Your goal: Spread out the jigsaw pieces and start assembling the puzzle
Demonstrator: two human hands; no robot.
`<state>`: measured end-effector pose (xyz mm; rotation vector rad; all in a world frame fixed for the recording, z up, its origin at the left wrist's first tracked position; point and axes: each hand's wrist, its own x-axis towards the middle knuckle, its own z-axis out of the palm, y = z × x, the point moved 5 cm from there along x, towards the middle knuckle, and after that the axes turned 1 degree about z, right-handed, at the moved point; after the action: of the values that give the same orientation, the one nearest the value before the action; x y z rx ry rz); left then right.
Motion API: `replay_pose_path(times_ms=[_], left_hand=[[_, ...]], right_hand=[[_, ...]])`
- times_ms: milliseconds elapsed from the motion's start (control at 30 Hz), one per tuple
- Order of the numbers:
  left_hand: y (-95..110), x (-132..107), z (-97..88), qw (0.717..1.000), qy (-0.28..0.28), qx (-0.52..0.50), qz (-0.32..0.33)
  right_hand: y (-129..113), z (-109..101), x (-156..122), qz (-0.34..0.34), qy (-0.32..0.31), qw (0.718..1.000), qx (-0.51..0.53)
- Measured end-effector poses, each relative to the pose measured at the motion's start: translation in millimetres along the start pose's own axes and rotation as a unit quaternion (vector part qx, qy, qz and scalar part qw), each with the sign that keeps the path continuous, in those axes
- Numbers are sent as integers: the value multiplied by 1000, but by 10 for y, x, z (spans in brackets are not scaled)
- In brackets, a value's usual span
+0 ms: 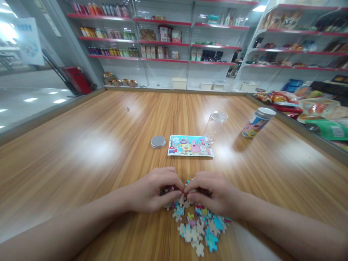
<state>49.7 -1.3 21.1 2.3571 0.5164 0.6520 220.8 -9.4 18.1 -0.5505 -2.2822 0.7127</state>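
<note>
So the left hand (159,188) and right hand (214,191) are both half-curled, can't tell if either's pinching anything, with small blue-and-beige, cardboard-looking jigsaw pieces (191,233) under and between them, probably light, stiffish, easiest grabbed by the edges.

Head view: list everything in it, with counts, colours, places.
Puzzle pieces: many, beige and multicoloured, bottom centre
Picture card: one, mostly blue, beyond pieces
Round lid: one, silver, left of card
Jar: one, clear, by card's right end
Printed can: one, multicoloured, right of jar
Small object: one, grey, far left
Table: one, brown, centre
Packets: many, multicoloured, right edge
Stocked shelves: several, white, red-edged, back
Unidentified object: one, red, left background
Poster: one, pale, upper left
Distant person: one, dark top, right background
Left hand: one, bare, at pieces
Right hand: one, bare, at pieces
</note>
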Motion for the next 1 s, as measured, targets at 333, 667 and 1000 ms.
replay_pose_path(times_ms=[333, 667, 1000], left_hand=[[-19, 10, 26, 999, -18, 10, -26], [29, 13, 45, 998, -43, 35, 2], [-58, -1, 30, 999, -33, 26, -17]], right_hand=[[-69, -119, 31, -1, 1, 995, -99], [-114, 9, 19, -52, -84, 989, -106], [50, -169, 36, 54, 72, 993, -81]])
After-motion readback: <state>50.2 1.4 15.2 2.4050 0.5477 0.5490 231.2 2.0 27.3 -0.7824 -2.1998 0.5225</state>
